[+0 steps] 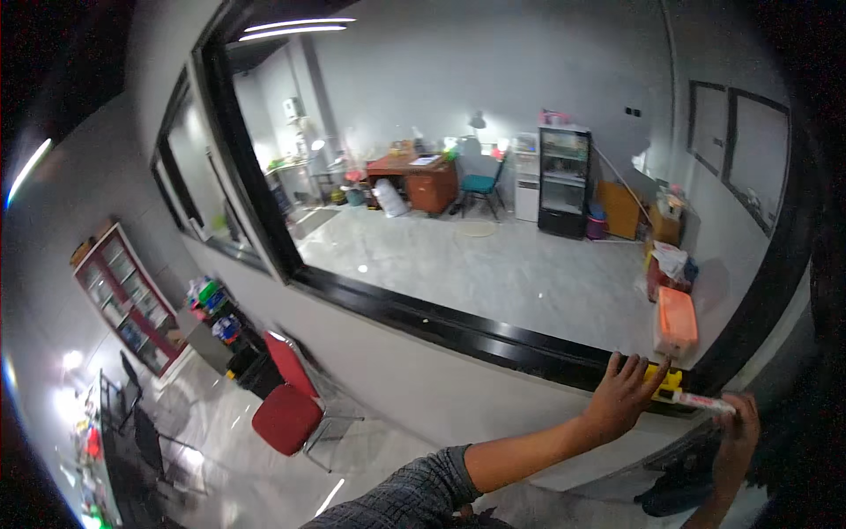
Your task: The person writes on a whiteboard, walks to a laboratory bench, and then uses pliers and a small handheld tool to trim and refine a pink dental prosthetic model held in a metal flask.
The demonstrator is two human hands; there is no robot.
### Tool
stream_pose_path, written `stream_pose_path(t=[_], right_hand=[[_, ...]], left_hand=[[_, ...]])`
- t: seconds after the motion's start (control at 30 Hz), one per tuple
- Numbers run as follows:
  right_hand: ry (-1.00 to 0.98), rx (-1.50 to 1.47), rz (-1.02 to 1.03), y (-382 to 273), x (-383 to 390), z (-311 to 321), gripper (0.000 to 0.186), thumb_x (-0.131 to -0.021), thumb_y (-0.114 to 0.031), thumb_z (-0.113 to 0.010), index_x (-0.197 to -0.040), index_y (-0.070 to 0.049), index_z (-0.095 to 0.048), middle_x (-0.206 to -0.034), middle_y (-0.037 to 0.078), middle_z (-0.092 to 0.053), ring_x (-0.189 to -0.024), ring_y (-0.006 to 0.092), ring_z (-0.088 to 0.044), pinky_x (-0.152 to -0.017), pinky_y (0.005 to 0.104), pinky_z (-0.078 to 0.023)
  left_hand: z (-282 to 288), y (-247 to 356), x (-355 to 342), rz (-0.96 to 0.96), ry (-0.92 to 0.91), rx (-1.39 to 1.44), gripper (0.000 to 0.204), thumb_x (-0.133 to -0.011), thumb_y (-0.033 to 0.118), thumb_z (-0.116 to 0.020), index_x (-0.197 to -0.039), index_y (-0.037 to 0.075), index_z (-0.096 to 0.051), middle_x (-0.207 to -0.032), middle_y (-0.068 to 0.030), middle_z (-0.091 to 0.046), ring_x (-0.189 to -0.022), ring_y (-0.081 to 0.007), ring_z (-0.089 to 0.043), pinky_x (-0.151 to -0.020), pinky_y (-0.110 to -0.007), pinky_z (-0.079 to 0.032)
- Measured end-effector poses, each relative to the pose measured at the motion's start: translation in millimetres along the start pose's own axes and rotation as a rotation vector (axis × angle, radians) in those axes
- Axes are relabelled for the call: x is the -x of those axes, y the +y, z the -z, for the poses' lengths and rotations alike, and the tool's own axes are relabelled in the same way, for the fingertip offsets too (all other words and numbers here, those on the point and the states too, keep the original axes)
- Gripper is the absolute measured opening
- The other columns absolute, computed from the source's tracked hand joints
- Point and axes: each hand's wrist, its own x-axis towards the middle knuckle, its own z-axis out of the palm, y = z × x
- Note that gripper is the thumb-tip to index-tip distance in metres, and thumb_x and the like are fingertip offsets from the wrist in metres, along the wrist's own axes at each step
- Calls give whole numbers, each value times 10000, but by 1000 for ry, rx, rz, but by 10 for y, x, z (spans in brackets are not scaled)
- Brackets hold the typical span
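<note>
At the lower right corner of a black window frame, my left hand [621,392] reaches over the sill with its fingers bent and somewhat apart. Its fingertips hold a small yellow tool [667,382] with dark parts against the frame. The exact kind of this tool is hard to make out, since the fingers cover part of it. My right hand [743,419] is closed around the right end of a white marker [702,402] with red on its barrel. The marker's dark end points left and meets the yellow tool, or lies just in front of it.
Behind the glass stand a display fridge [564,181], a wooden desk [432,181], a green chair [480,183] and an orange-lidded box [676,319]. On my side are a red chair [288,418], a glass-door cabinet [128,295] and a dark frame [493,339] running along the wall.
</note>
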Motion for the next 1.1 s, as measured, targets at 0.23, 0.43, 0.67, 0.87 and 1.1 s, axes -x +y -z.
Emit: stream_pose_path(t=[0.23, 0.43, 0.67, 0.87, 1.1], right_hand=[[174, -242, -143, 300, 565, 304, 280, -1079, -261, -625, -1133, 8, -681, -1212, 114, -623, -979, 217, -663, -829, 347, -577], [169, -280, -129, 698, 956, 681, 204, -1084, -176, -568, -1186, -42, -684, -1136, 86, -620, -930, 176, -638, -797, 334, -549], [235, -201, -14, 568, 1538, 1300, 310, -925, 68, -624, -1203, -49, -697, -1169, 140, -659, -1030, 267, -678, -856, 375, -606], [383, -121, -170, 478, 2169, 1835, 290, -908, 84, -731, -1167, -45, -732, -1113, 111, -725, -1014, 215, -720, -865, 334, -623], [733, -299, -391, 74, 3177, 2205, 145, -1007, 0, -697, -1148, 24, -714, -995, 84, -734, -824, 133, -706, -716, 285, -592]], left_hand=[[120, 195, 161, 78, 140, -18, 909, -927, 266, -734, -1675, 83, -251, -1452, -258, -525, -1399, -426, -478, -1178, -635, -279], [340, 866, 206, 46, 276, 151, 822, -933, 270, -735, -1636, 102, -343, -1469, -218, -513, -1444, -401, -426, -1197, -644, -267], [-29, 1830, 185, -528, 119, 393, 663, -790, 133, -706, -1429, 20, -570, -1350, -201, -589, -1275, -372, -555, -1149, -657, -346], [-366, 2609, -40, -694, 3, 487, 255, -916, 153, -656, -1139, 32, -674, -1048, -190, -666, -1005, -382, -614, -921, -571, -412], [-415, 3756, -246, -993, -108, 845, 175, -951, 59, -651, -1123, 29, -647, -900, -151, -655, -851, -371, -622, -901, -535, -415]])
